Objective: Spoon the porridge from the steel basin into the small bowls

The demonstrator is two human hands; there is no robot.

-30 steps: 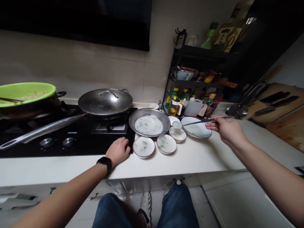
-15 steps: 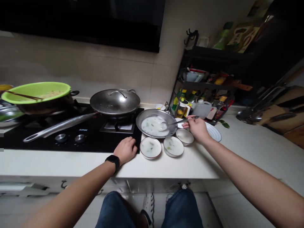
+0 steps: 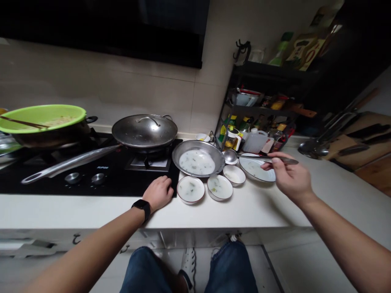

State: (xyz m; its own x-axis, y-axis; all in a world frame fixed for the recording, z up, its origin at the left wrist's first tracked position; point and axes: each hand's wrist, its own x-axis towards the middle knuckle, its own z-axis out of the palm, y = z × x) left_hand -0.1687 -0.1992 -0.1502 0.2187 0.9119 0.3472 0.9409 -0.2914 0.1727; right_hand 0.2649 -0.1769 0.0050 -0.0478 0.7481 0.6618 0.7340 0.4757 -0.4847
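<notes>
My right hand (image 3: 291,177) grips the dark handle of a metal ladle (image 3: 230,156). The ladle's bowl hangs over the right rim of a wide metal basin (image 3: 220,167), which holds white soup (image 3: 197,162) with dark bits. In front of the basin stand a bowl of soup (image 3: 191,190) on the left, a second bowl (image 3: 220,188) with a green piece, and a third bowl (image 3: 234,175) behind to the right. My left hand (image 3: 158,194) rests with curled fingers at the stove's front right corner, holding nothing visible.
A lidded wok (image 3: 145,130) sits on the black stove (image 3: 91,162), its long handle pointing left. A lime-green basin (image 3: 67,114) with chopsticks rests on a pot. Right of the soup are a white plate (image 3: 259,173), bottles, a spice rack (image 3: 271,73) and a knife block (image 3: 351,150).
My right hand has moved right, lifting the ladle out of the soup to the basin's right rim. The left hand stays at the stove corner. The view has shifted slightly.
</notes>
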